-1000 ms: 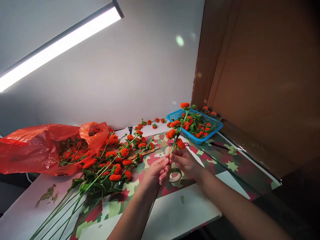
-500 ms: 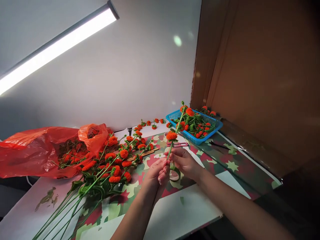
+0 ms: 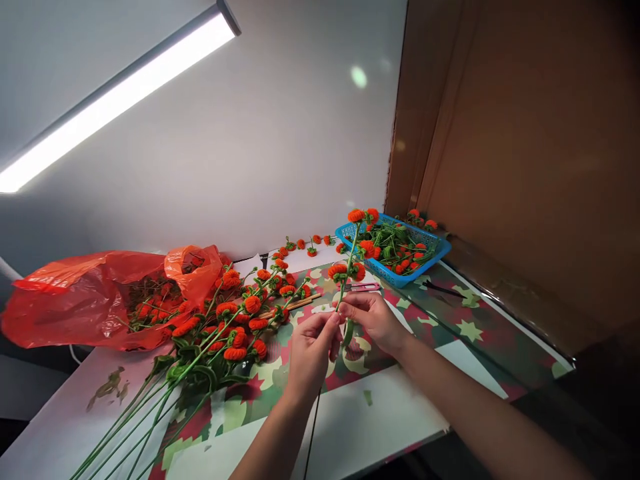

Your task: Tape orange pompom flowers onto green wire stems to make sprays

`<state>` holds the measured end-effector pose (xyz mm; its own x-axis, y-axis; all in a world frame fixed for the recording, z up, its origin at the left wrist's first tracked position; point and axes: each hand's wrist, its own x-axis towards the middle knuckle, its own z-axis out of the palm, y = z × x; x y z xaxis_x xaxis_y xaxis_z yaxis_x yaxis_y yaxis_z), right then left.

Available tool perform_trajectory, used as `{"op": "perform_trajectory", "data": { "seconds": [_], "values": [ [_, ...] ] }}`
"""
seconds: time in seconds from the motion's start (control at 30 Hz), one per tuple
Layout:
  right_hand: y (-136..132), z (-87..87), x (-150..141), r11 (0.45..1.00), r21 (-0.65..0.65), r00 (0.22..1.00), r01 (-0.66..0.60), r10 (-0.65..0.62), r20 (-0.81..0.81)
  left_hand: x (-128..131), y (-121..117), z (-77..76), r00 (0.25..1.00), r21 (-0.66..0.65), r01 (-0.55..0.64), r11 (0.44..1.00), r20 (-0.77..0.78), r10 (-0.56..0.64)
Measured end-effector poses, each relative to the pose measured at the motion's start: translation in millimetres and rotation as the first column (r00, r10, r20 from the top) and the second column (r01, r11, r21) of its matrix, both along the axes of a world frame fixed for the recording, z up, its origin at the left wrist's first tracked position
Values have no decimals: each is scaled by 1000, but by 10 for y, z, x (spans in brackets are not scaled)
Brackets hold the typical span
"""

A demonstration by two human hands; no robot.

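My left hand (image 3: 314,350) pinches an upright artificial flower stem (image 3: 351,257) just below its lowest blooms. Fuzzy orange flower heads and small green leaves are spaced along it, and a thin dark wire (image 3: 313,433) runs down beneath the hand. My right hand (image 3: 376,323) closes thumb and fingers on the same stem from the right, the fingertips close to my left thumb. Under these fingers shows a narrow green strip (image 3: 349,333); whether it is joined to the stem I cannot tell. Finished-looking orange flower sprays (image 3: 240,333) lie in a pile to the left.
A blue basket (image 3: 443,252) with green and orange flower pieces stands at the back right. Pink-handled snips (image 3: 365,287) and a dark tool (image 3: 444,289) lie nearby. On the left rests a red plastic bag (image 3: 75,300). Loose flower heads (image 3: 311,252) line the wall under a lamp (image 3: 125,93).
The stem has turned between my fingers, so its blooms now face other ways and more show on both sides. My left hand has opened out slightly, its thumb now stretched upward. The view has shifted a little.
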<state>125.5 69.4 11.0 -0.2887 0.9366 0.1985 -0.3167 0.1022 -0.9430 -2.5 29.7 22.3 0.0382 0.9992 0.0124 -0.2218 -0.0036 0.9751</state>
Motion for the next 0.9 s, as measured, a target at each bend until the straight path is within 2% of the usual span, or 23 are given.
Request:
{"op": "perform_trajectory", "data": {
  "seconds": [0.1, 0.17, 0.23, 0.27, 0.3, 0.33, 0.4, 0.47, 0.53, 0.6, 0.67, 0.77, 0.83, 0.9],
  "values": [
    [-9, -50, 11, 994, -21, 994, -107, 106, -30, -30, 35, -19, 944, -153, 206, 966, 293, -155],
    [-17, -55, 33, 984, -21, 984, -178, 178, -26, -52, 45, -29, 850, -213, 389, 896, 459, -259],
    [-17, -39, 61, 983, 8, 983, -181, 181, 30, -63, 43, -34, 778, -235, 517, 823, 530, -338],
    [-13, -28, 73, 989, 36, 987, -146, 144, 69, -63, 38, -36, 779, -241, 531, 813, 517, -355],
    [-5, -15, 84, 993, 68, 991, -95, 88, 102, -60, 31, -38, 811, -239, 505, 830, 460, -361],
    [5, -3, 92, 994, 99, 991, -41, 28, 128, -54, 22, -40, 865, -219, 443, 869, 358, -351],
    [23, 19, 100, 989, 141, 985, 42, -65, 159, -39, -2, -42, 964, -94, 264, 960, 69, -258],
    [29, 37, 100, 986, 153, 981, 63, -89, 173, -25, -30, -40, 980, 83, 112, 990, -175, -96],
    [19, 49, 95, 988, 149, 984, 47, -72, 161, -14, -52, -30, 969, 163, 54, 985, -249, -12],
    [-2, 50, 84, 992, 123, 993, 1, -15, 117, -1, -59, -15, 989, 129, 66, 989, -142, -48],
    [-24, 38, 66, 994, 74, 996, -84, 81, 43, 15, -51, -2, 982, 16, 154, 988, 105, -155],
    [-42, 15, 36, 977, 28, 975, -212, 214, -62, 33, -22, -2, 854, -152, 344, 926, 461, -242],
    [-38, 8, 24, 979, 13, 976, -206, 206, -67, 31, -2, -11, 811, -203, 411, 889, 526, -255],
    [-23, 6, 22, 992, -16, 992, -122, 122, -19, 21, 10, -16, 885, -207, 347, 915, 395, -246]
  ]
}}
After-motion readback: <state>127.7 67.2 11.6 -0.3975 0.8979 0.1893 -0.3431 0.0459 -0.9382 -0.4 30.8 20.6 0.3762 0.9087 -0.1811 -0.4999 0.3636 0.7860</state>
